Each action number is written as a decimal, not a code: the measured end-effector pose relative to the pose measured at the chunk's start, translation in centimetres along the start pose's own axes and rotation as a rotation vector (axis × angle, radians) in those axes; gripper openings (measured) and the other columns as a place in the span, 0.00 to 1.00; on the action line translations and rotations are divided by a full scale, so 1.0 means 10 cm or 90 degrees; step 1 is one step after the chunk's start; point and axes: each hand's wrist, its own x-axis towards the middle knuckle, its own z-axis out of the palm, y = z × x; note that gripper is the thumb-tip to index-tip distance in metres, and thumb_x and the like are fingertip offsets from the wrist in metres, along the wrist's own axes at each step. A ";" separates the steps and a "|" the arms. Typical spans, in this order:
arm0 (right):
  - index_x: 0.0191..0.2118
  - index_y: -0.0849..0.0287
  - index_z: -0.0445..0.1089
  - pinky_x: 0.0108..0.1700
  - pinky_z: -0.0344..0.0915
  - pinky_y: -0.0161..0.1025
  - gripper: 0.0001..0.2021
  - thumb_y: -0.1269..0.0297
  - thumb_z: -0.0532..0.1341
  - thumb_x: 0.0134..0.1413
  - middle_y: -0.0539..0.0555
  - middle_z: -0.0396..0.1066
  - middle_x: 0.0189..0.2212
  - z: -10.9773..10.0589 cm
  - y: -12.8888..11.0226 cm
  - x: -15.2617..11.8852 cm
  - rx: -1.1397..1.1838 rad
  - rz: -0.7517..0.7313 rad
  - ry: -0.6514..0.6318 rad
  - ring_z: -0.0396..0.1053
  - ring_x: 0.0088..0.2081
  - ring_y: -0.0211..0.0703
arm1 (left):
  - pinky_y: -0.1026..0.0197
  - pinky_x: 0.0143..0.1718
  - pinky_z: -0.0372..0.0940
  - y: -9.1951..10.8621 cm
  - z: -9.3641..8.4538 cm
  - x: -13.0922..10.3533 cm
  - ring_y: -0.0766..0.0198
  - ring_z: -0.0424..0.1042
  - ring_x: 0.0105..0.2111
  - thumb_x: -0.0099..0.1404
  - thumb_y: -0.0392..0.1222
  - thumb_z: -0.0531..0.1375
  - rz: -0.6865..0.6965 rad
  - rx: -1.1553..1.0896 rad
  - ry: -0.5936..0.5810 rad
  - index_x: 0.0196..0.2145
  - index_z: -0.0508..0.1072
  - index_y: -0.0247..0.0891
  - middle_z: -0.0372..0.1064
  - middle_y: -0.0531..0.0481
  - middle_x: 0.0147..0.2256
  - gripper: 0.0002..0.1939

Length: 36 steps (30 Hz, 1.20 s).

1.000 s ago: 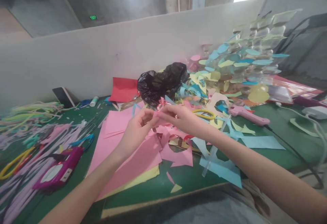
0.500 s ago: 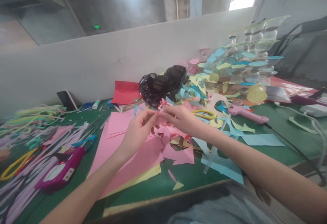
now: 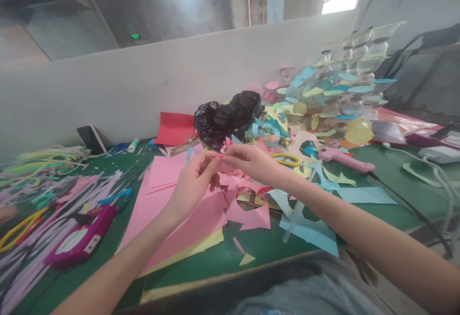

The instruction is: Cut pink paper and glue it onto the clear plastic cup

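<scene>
My left hand and my right hand meet over the middle of the table, fingertips close together. Both are closed in a pinch on a small piece of pink paper, mostly hidden by the fingers. Under my left forearm lie large pink paper sheets, with a yellow sheet showing beneath them. Cut pink paper scraps with rounded holes spread below my right hand. Just behind the fingers, a small pink and white thing shows, too blurred to name.
A black plastic bag stands behind the hands. To the right lie a pink glue gun, blue paper scraps and stacked clear cups. A magenta power strip, lilac strips and a phone are at left.
The whole view has shifted slightly, so things appear a little further left. Both hands keep their pinch on the pink paper, with only small movement of the fingers.
</scene>
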 end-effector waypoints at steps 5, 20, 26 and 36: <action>0.33 0.59 0.68 0.34 0.58 0.37 0.09 0.61 0.57 0.62 0.49 0.67 0.29 0.00 0.02 0.02 0.038 0.018 -0.011 0.62 0.31 0.37 | 0.65 0.23 0.64 -0.03 -0.01 0.01 0.68 0.69 0.22 0.68 0.53 0.57 -0.012 -0.030 -0.022 0.39 0.70 0.39 0.68 0.56 0.25 0.14; 0.32 0.58 0.67 0.30 0.54 0.36 0.14 0.53 0.56 0.62 0.47 0.62 0.27 0.05 0.08 0.00 -0.050 -0.030 0.002 0.58 0.29 0.36 | 0.62 0.33 0.67 -0.03 -0.03 0.00 0.68 0.70 0.27 0.70 0.53 0.54 0.029 0.045 -0.007 0.37 0.69 0.41 0.68 0.56 0.29 0.14; 0.29 0.57 0.62 0.30 0.52 0.35 0.14 0.58 0.52 0.65 0.45 0.58 0.25 0.04 0.08 0.00 -0.039 -0.055 -0.021 0.55 0.27 0.34 | 0.61 0.32 0.65 -0.01 -0.03 -0.04 0.66 0.70 0.26 0.71 0.54 0.52 0.033 0.077 -0.002 0.37 0.69 0.41 0.68 0.56 0.27 0.15; 0.30 0.57 0.61 0.31 0.52 0.36 0.14 0.57 0.51 0.66 0.46 0.57 0.26 0.04 0.05 -0.01 -0.058 -0.055 -0.016 0.55 0.28 0.35 | 0.62 0.32 0.63 -0.04 -0.02 -0.05 0.66 0.69 0.27 0.72 0.54 0.51 0.054 0.107 -0.001 0.37 0.68 0.41 0.67 0.55 0.26 0.15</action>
